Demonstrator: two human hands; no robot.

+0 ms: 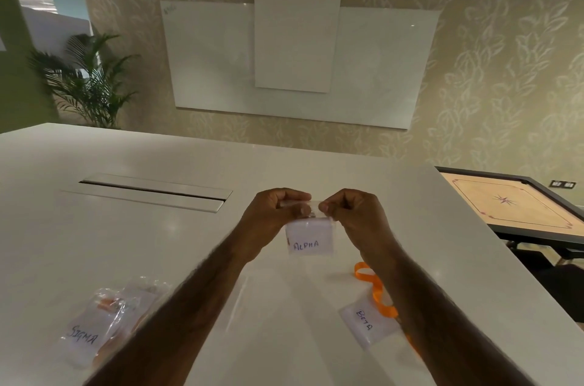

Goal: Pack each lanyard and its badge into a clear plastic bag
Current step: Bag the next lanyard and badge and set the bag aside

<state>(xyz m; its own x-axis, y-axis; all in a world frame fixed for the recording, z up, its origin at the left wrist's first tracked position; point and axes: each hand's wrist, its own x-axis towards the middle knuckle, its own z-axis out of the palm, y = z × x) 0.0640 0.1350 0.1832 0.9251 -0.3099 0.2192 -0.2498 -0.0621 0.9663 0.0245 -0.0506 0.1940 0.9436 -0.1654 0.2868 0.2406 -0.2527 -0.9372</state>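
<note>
Above the white table (pixel 158 252) I hold up a clear plastic bag with the ALPHA badge (pixel 311 237) inside. My left hand (pixel 271 211) pinches the bag's top edge on the left, and my right hand (pixel 350 210) pinches it on the right. The bag hangs below my fingers. A BETA badge (pixel 366 324) lies on the table near my right forearm, with its orange lanyard (pixel 374 287) loose beside it. At the front left lies a packed bag with the SIGMA badge (pixel 91 328).
A recessed cable slot (pixel 151 191) runs across the table's far left. An empty clear bag (pixel 243 297) lies flat between my forearms. A carrom board (pixel 512 205) stands off the table's right edge. Whiteboards (pixel 300 59) hang on the wall; a potted plant (pixel 85 78) stands at the left.
</note>
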